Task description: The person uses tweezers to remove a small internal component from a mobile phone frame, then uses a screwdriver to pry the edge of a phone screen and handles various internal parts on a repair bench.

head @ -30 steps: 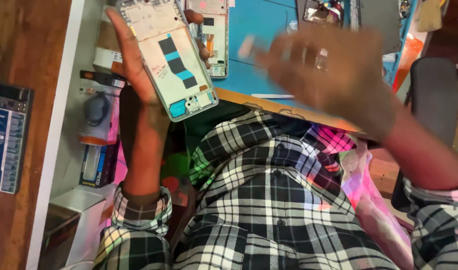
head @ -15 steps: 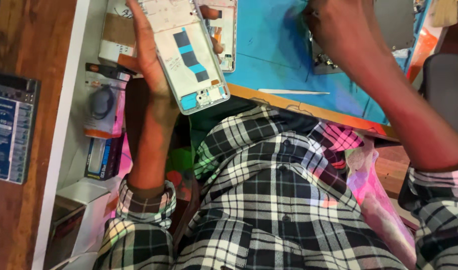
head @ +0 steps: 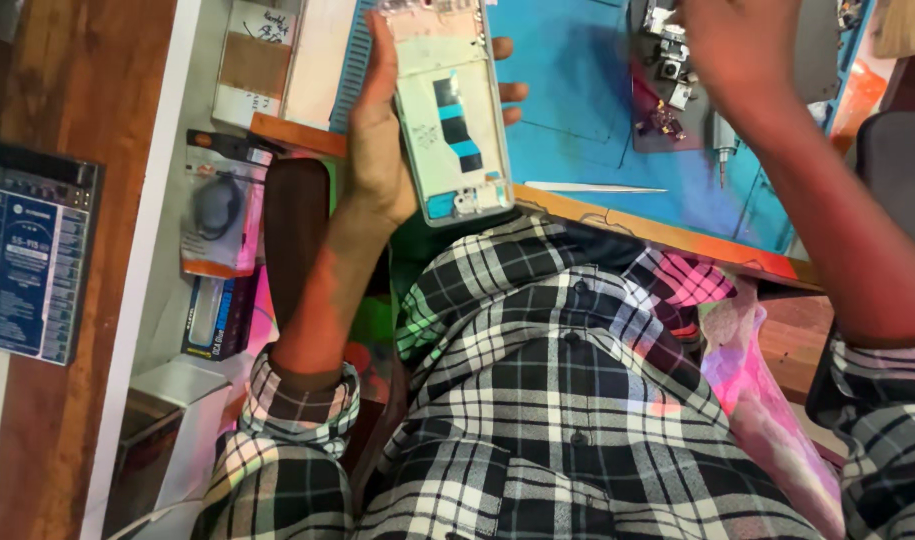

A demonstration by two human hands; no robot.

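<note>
- Above the near mat (head: 577, 110) edge: left hand (head: 377, 150) grips the opened phone frame (head: 449, 110), fingers wrapped round.
- Far right: right hand (head: 737, 50) over loose parts (head: 662, 70); grip indiscernible.
- Phone back off, interior exposed; reassembly outstanding.

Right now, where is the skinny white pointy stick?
In the head view, the white pointed stick lies flat on the blue mat, near its front edge, just right of the opened phone held in the left hand.

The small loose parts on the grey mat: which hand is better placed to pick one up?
The right hand, probably: it hovers over the small parts, while the left hand holds the opened phone.
</note>
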